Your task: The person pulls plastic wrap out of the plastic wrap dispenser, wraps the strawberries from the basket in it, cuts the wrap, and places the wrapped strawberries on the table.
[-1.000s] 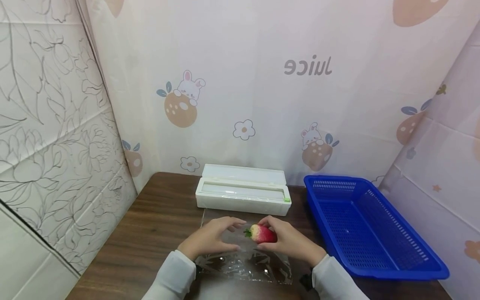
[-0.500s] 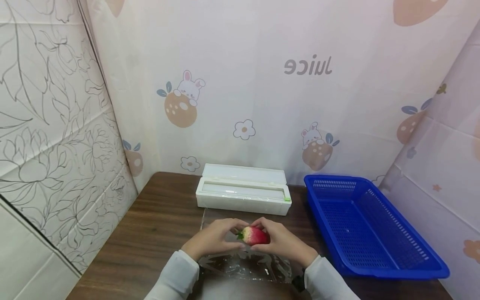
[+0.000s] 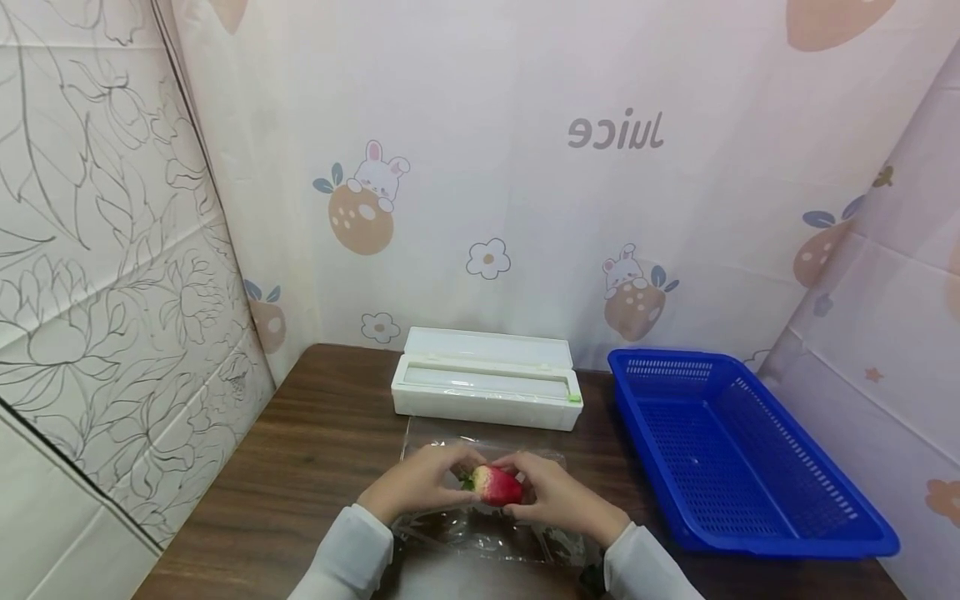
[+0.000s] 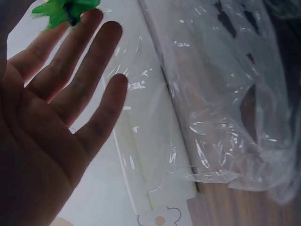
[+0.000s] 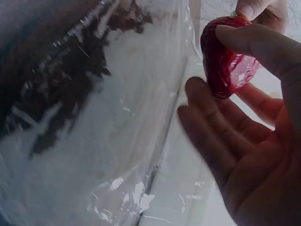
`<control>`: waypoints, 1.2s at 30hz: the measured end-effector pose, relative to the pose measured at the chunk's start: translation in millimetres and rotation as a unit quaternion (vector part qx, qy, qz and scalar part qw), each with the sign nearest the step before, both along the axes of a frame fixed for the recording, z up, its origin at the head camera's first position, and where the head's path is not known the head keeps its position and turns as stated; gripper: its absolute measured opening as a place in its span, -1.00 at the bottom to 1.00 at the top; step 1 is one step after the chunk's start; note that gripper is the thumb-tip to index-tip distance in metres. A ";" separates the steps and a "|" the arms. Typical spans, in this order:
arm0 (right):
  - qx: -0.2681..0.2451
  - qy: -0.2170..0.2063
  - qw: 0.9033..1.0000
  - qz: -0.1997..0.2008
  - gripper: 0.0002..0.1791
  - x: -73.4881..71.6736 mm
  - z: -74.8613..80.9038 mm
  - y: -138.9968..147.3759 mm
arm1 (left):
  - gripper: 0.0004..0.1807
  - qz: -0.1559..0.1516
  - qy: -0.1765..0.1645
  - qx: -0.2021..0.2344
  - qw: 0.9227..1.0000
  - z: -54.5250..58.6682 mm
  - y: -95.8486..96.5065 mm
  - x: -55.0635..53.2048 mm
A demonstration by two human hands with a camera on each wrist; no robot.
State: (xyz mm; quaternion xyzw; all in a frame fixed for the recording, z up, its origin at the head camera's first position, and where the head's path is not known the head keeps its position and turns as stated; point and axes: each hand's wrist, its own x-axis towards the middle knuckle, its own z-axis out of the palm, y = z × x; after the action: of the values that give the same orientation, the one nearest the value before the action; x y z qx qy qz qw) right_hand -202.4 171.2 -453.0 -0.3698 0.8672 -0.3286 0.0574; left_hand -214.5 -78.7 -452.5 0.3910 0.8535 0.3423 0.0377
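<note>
A red strawberry (image 3: 498, 487) with a pale top and green leaves lies sideways between both hands, above the table. My right hand (image 3: 564, 500) holds its red body between thumb and fingers; in the right wrist view the thumb presses on the strawberry (image 5: 225, 61). My left hand (image 3: 420, 483) pinches the leafy end, its thumb at the pale top; the left wrist view shows the green leaves (image 4: 66, 10) by its fingertips. Beneath the hands spreads a sheet of clear plastic wrap (image 3: 480, 546), wrinkled and shiny.
Behind the hands stands a white cling film dispenser (image 3: 483, 414), lid raised, with a green slider at its right end. A blue plastic basket (image 3: 795, 547) sits at the right of the brown wooden table (image 3: 300, 442). Patterned curtains hang around the table.
The strawberry has moved left and slightly down toward the wrap with my right hand. My left hand's fingers, earlier apart from it, have come onto the leafy end.
</note>
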 end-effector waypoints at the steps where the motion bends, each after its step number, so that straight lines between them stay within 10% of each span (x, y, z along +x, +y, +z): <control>1: 0.005 -0.001 1.000 0.001 -0.40 0.7 -1.6 -0.7 | -0.54 -0.002 -0.008 -0.002 1.000 -1.1 -0.4 0.2; 36: 0.105 0.024 0.994 0.000 -0.37 16.8 -17.9 -17.2 | -0.54 -0.007 -0.077 -0.051 0.996 -16.1 -7.2 3.8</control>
State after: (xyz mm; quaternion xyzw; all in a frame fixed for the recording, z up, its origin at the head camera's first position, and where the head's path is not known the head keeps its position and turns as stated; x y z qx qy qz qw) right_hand -185.7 154.0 -470.9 -0.3697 0.8979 -0.2267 0.0754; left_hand -210.6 -85.9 -468.6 0.3671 0.8616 0.3273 0.1255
